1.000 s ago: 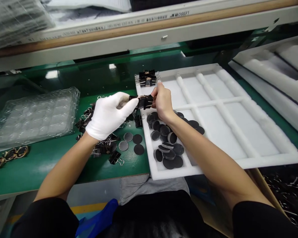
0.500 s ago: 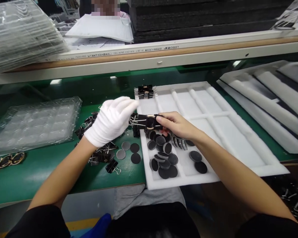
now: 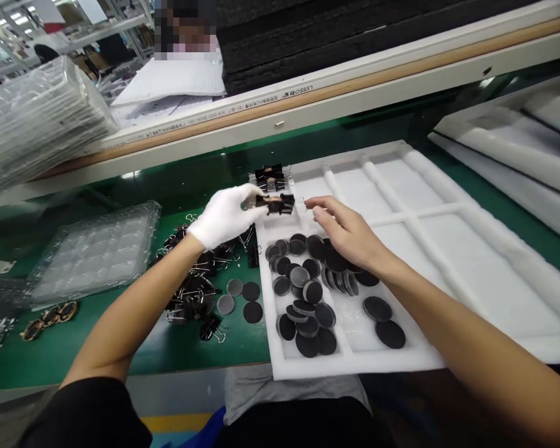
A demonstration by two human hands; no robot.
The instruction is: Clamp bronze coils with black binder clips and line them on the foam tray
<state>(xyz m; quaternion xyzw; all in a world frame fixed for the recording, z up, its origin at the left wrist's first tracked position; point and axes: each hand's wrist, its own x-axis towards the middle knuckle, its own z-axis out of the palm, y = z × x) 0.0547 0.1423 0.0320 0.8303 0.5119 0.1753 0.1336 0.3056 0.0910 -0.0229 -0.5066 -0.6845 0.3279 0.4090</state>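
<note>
My left hand (image 3: 226,214), in a white glove, pinches a clipped piece (image 3: 279,204) made of black binder clips around a ring-like part. It is held over the upper left compartment of the white foam tray (image 3: 392,219). Just right of it, my bare right hand (image 3: 348,233) has thumb and fingers apart and holds nothing. Behind the held piece, more clipped pieces (image 3: 270,177) sit at the tray's far left corner. Round black discs (image 3: 308,326) lie in the tray's near compartments. A pile of black binder clips (image 3: 193,292) is left of the tray.
Clear plastic trays (image 3: 102,246) lie on the green table at left, with gold-rimmed rings (image 3: 51,318) before them. Loose discs (image 3: 252,291) lie beside the foam tray. More foam trays (image 3: 518,143) are stacked at right. A person sits beyond the ledge (image 3: 280,122).
My left hand has closed on the clipped piece, which has moved up and slightly left. My right hand has let go of it and opened. The camera view has tilted.
</note>
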